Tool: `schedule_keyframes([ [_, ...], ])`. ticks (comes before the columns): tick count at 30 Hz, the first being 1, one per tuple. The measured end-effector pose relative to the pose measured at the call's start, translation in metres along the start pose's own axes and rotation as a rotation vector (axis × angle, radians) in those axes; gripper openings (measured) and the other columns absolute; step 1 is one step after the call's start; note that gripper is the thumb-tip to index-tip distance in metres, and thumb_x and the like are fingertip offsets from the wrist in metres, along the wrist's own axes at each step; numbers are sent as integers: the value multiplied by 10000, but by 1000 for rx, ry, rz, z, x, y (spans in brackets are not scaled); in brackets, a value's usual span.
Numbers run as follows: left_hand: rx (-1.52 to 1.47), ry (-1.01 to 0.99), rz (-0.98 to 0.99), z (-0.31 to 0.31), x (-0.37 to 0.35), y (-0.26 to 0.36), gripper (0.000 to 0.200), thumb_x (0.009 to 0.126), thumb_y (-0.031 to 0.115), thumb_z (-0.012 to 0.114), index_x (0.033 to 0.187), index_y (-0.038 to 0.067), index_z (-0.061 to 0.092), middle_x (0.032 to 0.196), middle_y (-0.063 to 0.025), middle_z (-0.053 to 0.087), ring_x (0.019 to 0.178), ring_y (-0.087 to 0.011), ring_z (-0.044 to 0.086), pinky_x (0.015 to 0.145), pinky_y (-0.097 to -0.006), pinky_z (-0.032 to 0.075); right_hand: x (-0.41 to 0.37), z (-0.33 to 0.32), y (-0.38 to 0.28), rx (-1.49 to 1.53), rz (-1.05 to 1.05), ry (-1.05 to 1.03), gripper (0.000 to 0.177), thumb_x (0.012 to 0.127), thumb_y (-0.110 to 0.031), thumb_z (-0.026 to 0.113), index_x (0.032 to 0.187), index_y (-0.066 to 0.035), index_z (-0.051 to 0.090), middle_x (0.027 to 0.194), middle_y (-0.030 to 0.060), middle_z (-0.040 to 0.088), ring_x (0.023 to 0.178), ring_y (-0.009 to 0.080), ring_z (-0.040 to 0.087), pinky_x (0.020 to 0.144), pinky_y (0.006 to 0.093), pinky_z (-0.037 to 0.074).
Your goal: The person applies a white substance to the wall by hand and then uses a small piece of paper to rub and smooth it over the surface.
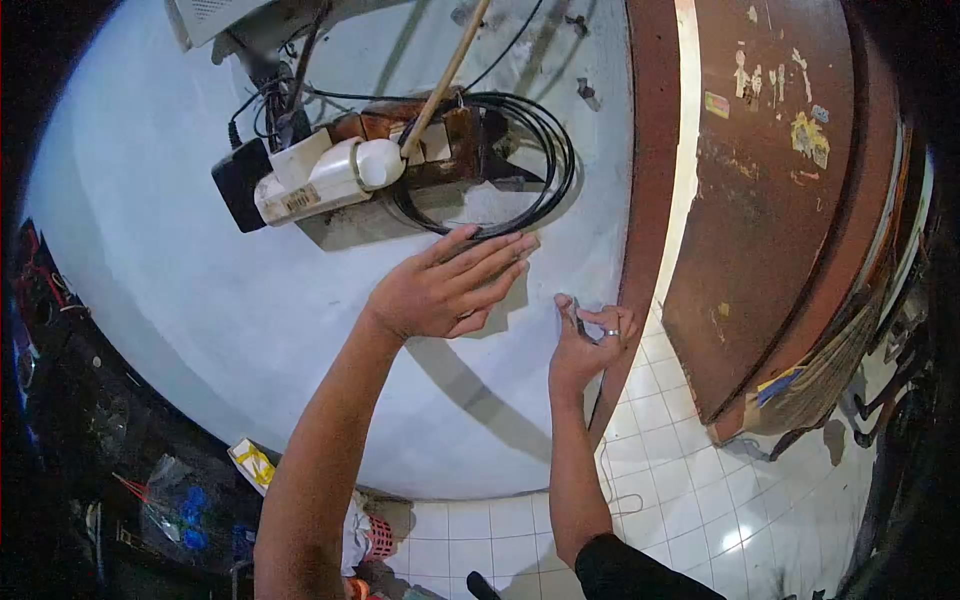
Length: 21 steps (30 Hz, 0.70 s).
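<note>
My left hand [450, 285] is open, with its fingers stretched out flat against the pale wall. Its fingertips lie at the lower edge of a coil of black cable [568, 165] and appear to touch it. My right hand [590, 345] is lower and to the right, close to the brown door frame, with its fingers curled and a ring on one. Something small and dark shows between thumb and fingers, too small to name. Above the left hand, a white device with a barcode label [300, 200] and a black adapter [240, 185] sit at a small brown wooden shelf [455, 150].
A thin wooden stick [450, 75] slants up from the shelf. To the right stands a brown door [770, 200] with torn stickers. White floor tiles [670, 430] lie below. A pink basket [380, 537] and dark clutter are at lower left.
</note>
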State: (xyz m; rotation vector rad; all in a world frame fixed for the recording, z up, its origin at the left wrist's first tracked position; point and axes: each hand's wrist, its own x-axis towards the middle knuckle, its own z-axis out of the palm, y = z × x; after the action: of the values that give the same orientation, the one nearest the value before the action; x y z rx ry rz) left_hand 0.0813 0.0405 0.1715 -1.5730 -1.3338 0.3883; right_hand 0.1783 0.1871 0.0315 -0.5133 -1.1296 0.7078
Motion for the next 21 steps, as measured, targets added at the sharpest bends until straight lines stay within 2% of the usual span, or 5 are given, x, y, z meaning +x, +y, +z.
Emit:
schedule_keyframes([
  [8, 5, 42, 0, 0, 1, -1, 482, 880, 350, 454, 1332, 196, 522, 1492, 5, 441, 1347, -116, 441, 1202, -448, 191, 25, 7, -13, -77, -146, 27, 353, 599, -44, 900, 662, -39, 553, 778, 75, 509, 761, 244, 495, 758, 379, 413],
  [15, -25, 47, 17, 3, -2, -2, 494, 890, 360, 462, 1349, 182, 491, 1514, 3, 410, 1370, -127, 412, 1199, -442, 202, 7, 12, 10, -21, -194, 66, 334, 656, -21, 882, 699, -30, 550, 781, 54, 508, 789, 204, 511, 780, 343, 444],
  [16, -25, 47, 29, 0, -1, -3, 483, 887, 362, 468, 1332, 177, 497, 1515, 2, 408, 1377, -125, 401, 1198, -441, 203, -9, 14, 34, 197, -11, 26, 340, 657, -6, 877, 703, -28, 541, 778, 58, 511, 803, 207, 499, 800, 350, 440],
  [19, -22, 50, 10, 3, -2, -1, 472, 883, 361, 467, 1315, 174, 504, 1521, 0, 398, 1381, -124, 395, 1197, -437, 208, -13, 9, 25, 229, -15, 33, 367, 676, -30, 875, 669, -27, 508, 753, 46, 488, 789, 202, 486, 765, 359, 429],
  [21, -52, 44, 17, 0, -1, -2, 496, 863, 375, 497, 1317, 175, 495, 1531, -1, 380, 1388, -123, 383, 1203, -434, 199, 7, 12, 6, 41, -112, 68, 367, 691, -70, 875, 669, -27, 511, 745, 48, 487, 776, 212, 483, 750, 368, 422],
])
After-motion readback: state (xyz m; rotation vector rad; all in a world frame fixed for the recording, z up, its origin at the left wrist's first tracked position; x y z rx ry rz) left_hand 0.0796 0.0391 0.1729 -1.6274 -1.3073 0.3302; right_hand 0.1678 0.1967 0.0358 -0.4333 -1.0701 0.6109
